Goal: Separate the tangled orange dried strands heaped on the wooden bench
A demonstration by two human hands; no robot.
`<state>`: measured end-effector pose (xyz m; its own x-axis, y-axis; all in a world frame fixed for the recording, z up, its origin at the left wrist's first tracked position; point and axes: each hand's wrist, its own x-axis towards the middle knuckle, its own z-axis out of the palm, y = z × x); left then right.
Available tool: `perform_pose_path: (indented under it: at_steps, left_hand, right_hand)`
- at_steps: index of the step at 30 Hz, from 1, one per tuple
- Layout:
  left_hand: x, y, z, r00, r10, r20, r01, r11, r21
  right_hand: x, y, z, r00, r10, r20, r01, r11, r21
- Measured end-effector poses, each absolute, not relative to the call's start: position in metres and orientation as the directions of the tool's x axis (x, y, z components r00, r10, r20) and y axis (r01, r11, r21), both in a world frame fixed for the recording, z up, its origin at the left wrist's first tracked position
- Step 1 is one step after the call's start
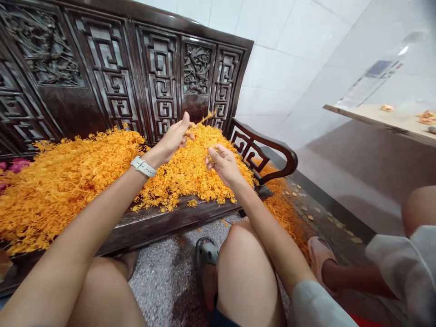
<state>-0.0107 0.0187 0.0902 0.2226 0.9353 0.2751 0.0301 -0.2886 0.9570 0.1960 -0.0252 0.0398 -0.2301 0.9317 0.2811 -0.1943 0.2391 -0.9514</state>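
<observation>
My left hand (175, 136), with a pale watch (143, 166) on the wrist, is raised over the right part of the bench. Its thumb points up, and the fingers are closed on a thin yellow-orange frilly strand (206, 117) that sticks out to the right. Just right of it hovers my right hand (223, 165), fingers curled in toward the thumb; whatever they may hold is too small to make out. Beneath both hands lies a loose heap of yellow-orange frilly pieces (194, 175). A larger heap of similar stringy pieces (78, 177) spreads to the left.
The dark carved wooden bench (170, 231) has a curved armrest (289, 163) on the right. More orange strands (286, 213) cover the floor beside it. A shelf (374, 116) holds a clear bottle (374, 75). Another person's leg (361, 277) is at right. Magenta pieces (18, 165) show far left.
</observation>
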Motion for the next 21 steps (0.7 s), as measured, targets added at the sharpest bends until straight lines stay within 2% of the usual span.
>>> perform_pose_path:
  at_steps: [3,7,10,16,18,21]
  left_hand:
    - [-0.017,0.015,0.085,0.404,0.880,0.250,0.152,-0.334,0.930]
    - [-0.014,0.012,0.074,0.545,0.771,0.331,0.189,-0.497,0.847]
    - [-0.005,0.013,0.064,0.492,0.792,0.362,0.193,-0.504,0.842]
    - [-0.001,0.022,0.055,0.333,0.870,0.363,-0.048,-0.369,0.928]
    - [-0.005,0.028,0.053,0.261,0.892,0.369,-0.059,-0.367,0.928]
    - [-0.013,0.046,0.043,0.188,0.890,0.415,-0.024,-0.418,0.908]
  right_hand:
    - [0.204,-0.022,0.044,-0.102,0.959,0.263,-0.355,0.212,-0.910]
    - [0.209,-0.019,0.043,-0.075,0.977,0.202,-0.352,0.163,-0.922]
    - [0.206,-0.021,0.041,-0.113,0.974,0.195,-0.333,0.148,-0.931]
    - [0.201,-0.017,0.035,-0.135,0.948,0.289,-0.245,0.250,-0.937]
    - [0.203,-0.012,0.033,-0.130,0.931,0.340,-0.219,0.307,-0.926]
    - [0.202,-0.017,0.039,-0.152,0.856,0.495,-0.114,0.482,-0.869]
